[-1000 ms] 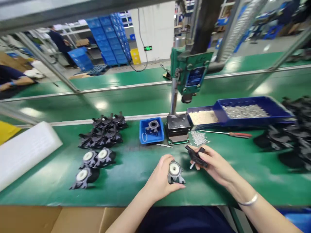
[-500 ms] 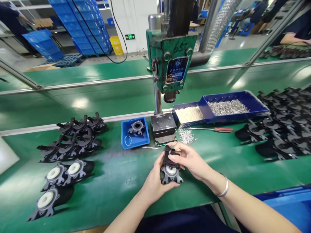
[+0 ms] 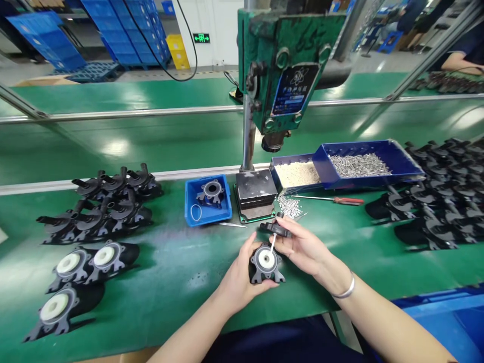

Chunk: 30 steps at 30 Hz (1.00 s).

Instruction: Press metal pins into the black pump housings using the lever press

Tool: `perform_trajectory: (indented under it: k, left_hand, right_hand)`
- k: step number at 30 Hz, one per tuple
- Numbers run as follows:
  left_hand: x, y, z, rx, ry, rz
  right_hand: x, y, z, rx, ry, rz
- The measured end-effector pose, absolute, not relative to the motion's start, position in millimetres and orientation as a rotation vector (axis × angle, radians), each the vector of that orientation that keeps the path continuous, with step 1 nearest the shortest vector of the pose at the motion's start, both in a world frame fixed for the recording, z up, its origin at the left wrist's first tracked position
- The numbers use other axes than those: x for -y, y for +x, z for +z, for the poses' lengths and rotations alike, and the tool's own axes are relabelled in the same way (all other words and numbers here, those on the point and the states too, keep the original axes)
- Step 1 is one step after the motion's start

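My left hand [image 3: 242, 272] curled round the grey-black housing [image 3: 267, 272] at the worktop's [image 3: 181, 297] near side, while my right hand [image 3: 302, 244] pinched a black cover [image 3: 275, 229] above it, a pale pin [image 3: 273, 243] slanting between them.

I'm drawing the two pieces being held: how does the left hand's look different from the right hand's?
The left piece has a white disc on top; the right piece has a thin pale rod poking down. The left piece shows a grey rim; the right piece looks black. The right piece is above the left piece. Both are being held.
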<state>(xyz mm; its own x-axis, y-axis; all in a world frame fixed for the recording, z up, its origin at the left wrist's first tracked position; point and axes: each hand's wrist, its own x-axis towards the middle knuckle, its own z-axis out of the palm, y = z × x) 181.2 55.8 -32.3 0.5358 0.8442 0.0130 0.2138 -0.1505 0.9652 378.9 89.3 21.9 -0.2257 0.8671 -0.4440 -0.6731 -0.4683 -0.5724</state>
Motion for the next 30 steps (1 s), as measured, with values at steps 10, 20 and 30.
perform_trajectory:
  k: [10, 20, 30]
  left_hand:
    - [-54, 181, -33, -0.922, 1.67, 0.707]
    - [-54, 181, -33, -0.931, 1.723, 0.719]
    - [-56, 181, -39, -0.777, 1.949, 0.885]
  right_hand:
    - [-70, 371, 28, 0.947, -1.135, 1.583]
    - [-56, 376, 28, 1.621, -1.163, 1.079]
    - [-41, 372, 4, 1.738, -1.34, 0.957]
